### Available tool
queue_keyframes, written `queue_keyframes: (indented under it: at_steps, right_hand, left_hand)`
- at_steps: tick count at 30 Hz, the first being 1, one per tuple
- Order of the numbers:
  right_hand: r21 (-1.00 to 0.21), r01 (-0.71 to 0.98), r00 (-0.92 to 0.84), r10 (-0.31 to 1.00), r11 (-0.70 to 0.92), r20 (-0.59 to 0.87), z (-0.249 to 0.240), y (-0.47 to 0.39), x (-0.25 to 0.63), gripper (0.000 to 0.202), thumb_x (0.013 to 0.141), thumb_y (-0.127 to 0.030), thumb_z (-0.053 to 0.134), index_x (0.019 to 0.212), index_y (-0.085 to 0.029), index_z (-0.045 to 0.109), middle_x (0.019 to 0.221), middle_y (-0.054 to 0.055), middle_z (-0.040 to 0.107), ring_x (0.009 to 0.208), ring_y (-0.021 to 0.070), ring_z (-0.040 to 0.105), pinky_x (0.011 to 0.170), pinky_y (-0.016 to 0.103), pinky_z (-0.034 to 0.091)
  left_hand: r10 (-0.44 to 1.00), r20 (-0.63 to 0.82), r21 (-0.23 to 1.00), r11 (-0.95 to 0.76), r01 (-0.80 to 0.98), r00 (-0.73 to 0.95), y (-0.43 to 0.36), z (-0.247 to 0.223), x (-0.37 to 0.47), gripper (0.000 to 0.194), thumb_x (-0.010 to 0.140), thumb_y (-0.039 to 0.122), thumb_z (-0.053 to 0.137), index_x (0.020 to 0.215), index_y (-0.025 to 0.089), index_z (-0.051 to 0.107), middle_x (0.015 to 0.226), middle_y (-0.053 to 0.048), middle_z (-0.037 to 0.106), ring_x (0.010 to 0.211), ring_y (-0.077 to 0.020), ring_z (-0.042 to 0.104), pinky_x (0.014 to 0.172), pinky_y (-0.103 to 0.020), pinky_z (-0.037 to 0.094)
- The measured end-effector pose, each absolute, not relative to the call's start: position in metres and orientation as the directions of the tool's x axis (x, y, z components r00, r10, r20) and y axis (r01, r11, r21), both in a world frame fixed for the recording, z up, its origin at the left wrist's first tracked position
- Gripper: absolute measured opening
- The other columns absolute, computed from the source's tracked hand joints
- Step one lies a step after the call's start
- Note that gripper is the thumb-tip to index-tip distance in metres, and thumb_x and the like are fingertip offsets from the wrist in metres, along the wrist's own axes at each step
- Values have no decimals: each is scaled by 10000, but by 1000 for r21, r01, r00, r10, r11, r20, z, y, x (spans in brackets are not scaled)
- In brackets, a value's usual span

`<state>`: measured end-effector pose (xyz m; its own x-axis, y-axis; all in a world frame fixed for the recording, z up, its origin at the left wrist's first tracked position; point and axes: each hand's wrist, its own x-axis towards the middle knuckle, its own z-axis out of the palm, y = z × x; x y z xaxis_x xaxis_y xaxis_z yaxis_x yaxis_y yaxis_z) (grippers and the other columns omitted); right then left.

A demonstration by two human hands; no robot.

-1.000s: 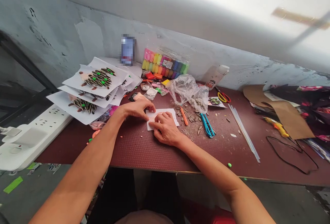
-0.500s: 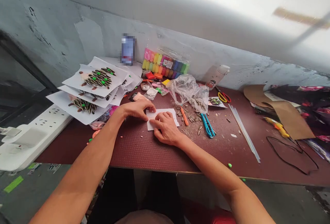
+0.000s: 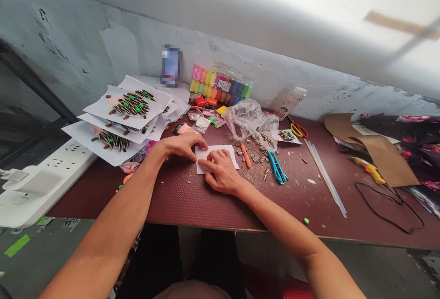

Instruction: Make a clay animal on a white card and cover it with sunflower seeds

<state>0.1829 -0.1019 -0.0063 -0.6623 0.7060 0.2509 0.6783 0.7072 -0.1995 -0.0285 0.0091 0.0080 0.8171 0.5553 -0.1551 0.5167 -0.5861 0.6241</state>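
Observation:
A small white sheet of paper (image 3: 227, 150) lies on the dark red table, partly covered by both hands. My right hand (image 3: 222, 170) rests on it with fingers stretched out, the index fingertip by the sheet's left edge. At the upper left corner is my left hand (image 3: 184, 146), its thumb by the left edge and its curved fingers over the top, apart from the thumb. Whatever is under the fingers is hidden. Just right of the sheet are an orange tool (image 3: 245, 155), a blue cutter (image 3: 277, 168) and loose sunflower seeds (image 3: 256, 157).
Sheets with seed-covered hedgehog pictures (image 3: 130, 104) are stacked at left, beside a white power strip (image 3: 65, 163). Colored clay packs (image 3: 222, 84) and a clear plastic bag (image 3: 249, 118) lie behind. Rightward are scissors (image 3: 298, 130), glue sticks (image 3: 326, 177) and a yellow glue gun (image 3: 373, 170).
Both hands keep nearly the same pose on the paper. The view has shifted very slightly; nothing is visibly picked up or let go.

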Motion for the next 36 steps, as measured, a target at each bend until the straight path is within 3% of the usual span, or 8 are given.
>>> queue_keyframes:
  at_steps: [12,25,32,36]
  right_hand:
    - [-128,718,-641,722,684,261,-7,-102,181,330,903,-252,522,1173,-197,703,1000,99,595,921,245,425,924,426,293]
    - [-137,716,-637,720,685,275,-8,-102,181,268,912,-250,524,1101,-204,708,984,93,610,922,243,444,922,414,300]
    - [-214,714,-585,735,667,342,-10,-101,188,308,910,-228,534,1166,-209,704,1002,79,630,935,224,487,927,396,311]
    - [-148,716,-618,718,682,320,-9,-102,186,259,936,-260,517,1075,-217,731,977,76,623,906,221,461,916,399,304]
  left_hand:
    - [565,-155,613,-588,527,811,8,9,-28,488,682,254,722,1163,179,679,1219,-74,691,1140,-234,610,997,-319,476]
    - [570,-128,644,-574,505,812,8,9,-26,404,730,229,673,1129,172,693,1170,-72,714,1066,-217,635,930,-301,490]
    - [576,-149,636,-566,524,804,8,10,-25,422,715,202,675,1136,172,692,1178,-72,714,1078,-218,643,930,-297,494]
    - [580,-150,639,-561,526,801,8,9,-25,413,720,202,672,1130,165,690,1184,-79,713,1080,-219,645,929,-300,497]
